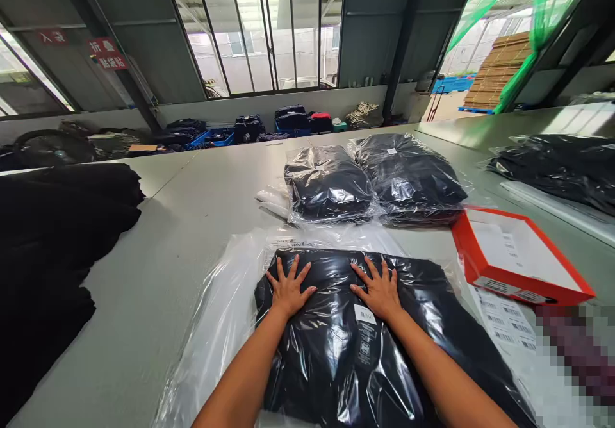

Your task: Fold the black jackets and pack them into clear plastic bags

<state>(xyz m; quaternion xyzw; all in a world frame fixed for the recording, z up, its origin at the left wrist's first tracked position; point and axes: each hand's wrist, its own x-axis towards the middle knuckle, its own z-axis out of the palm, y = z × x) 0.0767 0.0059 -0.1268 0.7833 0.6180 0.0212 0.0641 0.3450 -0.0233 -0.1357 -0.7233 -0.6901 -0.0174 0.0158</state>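
Observation:
A black folded garment in a clear plastic bag (331, 345) lies flat in front of me. My left hand (288, 287) presses on its upper left part, palm down with the fingers spread. On the upper right part rests my right hand (379, 290), likewise flat and spread. Just below the right hand, a white barcode sticker (364, 314) is stuck on the bag, above some printed text. Underneath the bag and to its left spread clear plastic bags (211, 332).
Two stacks of bagged dark garments (329, 181) (408, 175) stand beyond my hands. An orange-red box (519, 258) with white labels sits at right, near barcode sticker sheets (507, 319). A black fabric pile (52, 248) covers the table's left. More bagged garments (562, 168) lie far right.

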